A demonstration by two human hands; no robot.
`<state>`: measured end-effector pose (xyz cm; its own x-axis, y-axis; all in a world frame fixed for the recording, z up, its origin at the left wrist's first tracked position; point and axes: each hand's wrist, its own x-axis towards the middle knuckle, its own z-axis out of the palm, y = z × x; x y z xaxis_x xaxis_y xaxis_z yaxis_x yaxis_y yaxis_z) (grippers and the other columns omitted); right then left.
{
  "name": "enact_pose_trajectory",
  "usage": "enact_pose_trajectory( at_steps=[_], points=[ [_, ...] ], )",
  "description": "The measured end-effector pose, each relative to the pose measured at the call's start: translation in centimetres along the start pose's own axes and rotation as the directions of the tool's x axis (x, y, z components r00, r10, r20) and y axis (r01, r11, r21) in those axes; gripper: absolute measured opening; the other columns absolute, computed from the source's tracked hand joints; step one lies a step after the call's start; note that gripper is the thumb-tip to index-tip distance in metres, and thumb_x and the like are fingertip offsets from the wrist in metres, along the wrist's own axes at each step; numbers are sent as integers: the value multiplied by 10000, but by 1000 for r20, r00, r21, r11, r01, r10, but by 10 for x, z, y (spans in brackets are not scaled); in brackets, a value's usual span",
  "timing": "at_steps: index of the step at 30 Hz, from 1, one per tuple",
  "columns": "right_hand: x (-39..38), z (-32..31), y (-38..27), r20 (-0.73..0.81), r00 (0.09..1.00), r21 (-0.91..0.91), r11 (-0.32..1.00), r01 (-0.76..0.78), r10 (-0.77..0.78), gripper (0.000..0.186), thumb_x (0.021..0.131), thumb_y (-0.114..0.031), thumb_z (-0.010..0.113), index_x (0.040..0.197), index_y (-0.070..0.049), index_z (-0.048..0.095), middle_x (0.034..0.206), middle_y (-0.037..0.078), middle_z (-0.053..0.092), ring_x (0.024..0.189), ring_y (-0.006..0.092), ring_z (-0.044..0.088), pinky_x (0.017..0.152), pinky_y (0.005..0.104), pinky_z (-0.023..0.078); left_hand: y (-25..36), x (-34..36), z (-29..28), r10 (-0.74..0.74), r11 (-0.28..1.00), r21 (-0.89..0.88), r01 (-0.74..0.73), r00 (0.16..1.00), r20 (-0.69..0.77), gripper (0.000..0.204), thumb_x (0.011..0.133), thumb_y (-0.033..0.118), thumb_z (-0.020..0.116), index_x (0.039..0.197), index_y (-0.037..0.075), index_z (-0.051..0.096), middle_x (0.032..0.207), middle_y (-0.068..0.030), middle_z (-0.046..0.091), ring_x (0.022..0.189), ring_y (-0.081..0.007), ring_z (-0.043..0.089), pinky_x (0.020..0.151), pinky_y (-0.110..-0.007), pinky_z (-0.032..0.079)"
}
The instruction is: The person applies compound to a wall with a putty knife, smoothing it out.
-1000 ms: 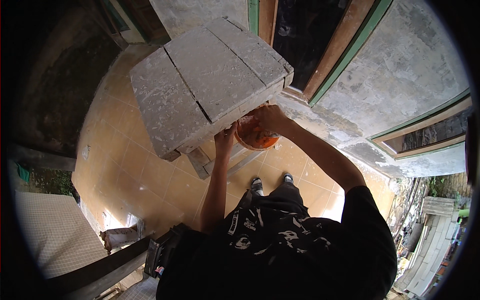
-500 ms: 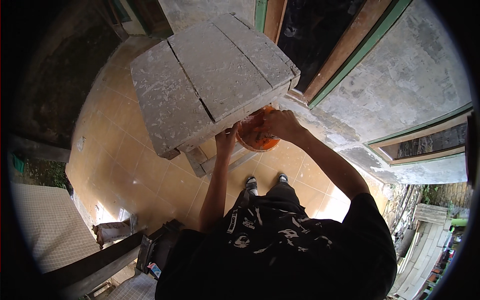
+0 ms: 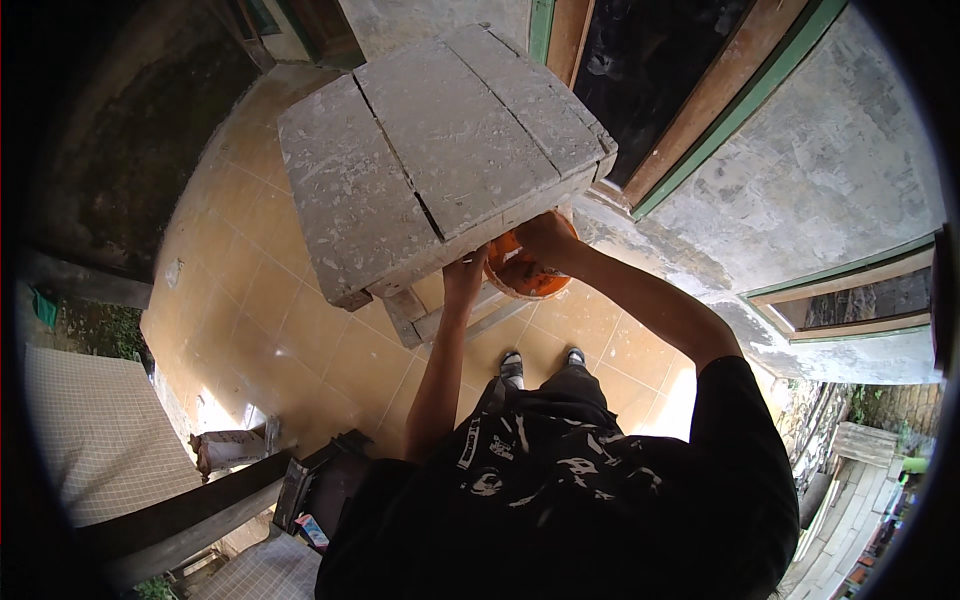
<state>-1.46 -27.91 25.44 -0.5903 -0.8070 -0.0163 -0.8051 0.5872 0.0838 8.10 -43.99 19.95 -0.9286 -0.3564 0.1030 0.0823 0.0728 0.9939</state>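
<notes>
An orange bucket (image 3: 540,288) with pale, crusted residue on its rim stands partly under the near edge of a wooden table (image 3: 455,120). My left hand (image 3: 464,272) is closed at the bucket's left rim, close below the table edge. Over the bucket's mouth, my right hand (image 3: 546,240) reaches inward with its fingers curled. Those fingers are turned away, so whatever they hold does not show. Reddish-brown smears mark the bucket's inner wall. Part of the bucket is covered by my right hand and the tabletop.
The table's grey, plaster-spattered planks have gaps between them. Tan floor tiles (image 3: 330,370) surround its legs. To the right rises a patchy plastered wall (image 3: 790,170) with a green-edged wooden frame (image 3: 740,95). A crumpled sack (image 3: 228,450) lies at the lower left.
My right hand has moved lower and further into the bucket, its forearm swinging across. My left hand stays at the rim. The whole view has shifted slightly.
</notes>
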Motion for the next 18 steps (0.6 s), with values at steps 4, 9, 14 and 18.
enact_pose_trajectory(
  at_steps=[4,9,14,18],
  points=[
    [-24,-15,19,22,974,-141,963,228,-227,117,746,-203,670,809,-114,715,837,71,685,846,215,673,697,315,526,5,6,9,-21,999,49,19,999,42,349,868,161,649,1164,-4,567,1105,-147,611,967,-241,600,848,-358,464],
    [-64,-72,26,-180,921,-70,938,338,-345,140,741,-161,657,851,-76,675,833,38,648,831,176,658,651,283,523,1,7,1,111,993,-28,-110,993,31,349,881,169,637,1184,10,566,1147,-141,600,1023,-231,580,893,-351,441],
    [-125,-112,45,-476,743,-141,875,464,-471,248,707,-90,647,948,-34,657,806,43,597,711,159,607,571,282,501,23,7,8,-150,981,-111,161,983,103,386,889,166,636,1221,-2,533,1209,-117,570,1080,-212,556,931,-343,429],
    [-158,-147,47,-460,745,-222,875,431,-484,366,667,-99,652,1021,-3,646,812,40,592,751,147,621,592,257,505,14,9,1,-111,984,-127,121,990,84,432,878,173,652,1238,-20,510,1217,-129,561,1104,-217,545,950,-344,422]
  ],
)
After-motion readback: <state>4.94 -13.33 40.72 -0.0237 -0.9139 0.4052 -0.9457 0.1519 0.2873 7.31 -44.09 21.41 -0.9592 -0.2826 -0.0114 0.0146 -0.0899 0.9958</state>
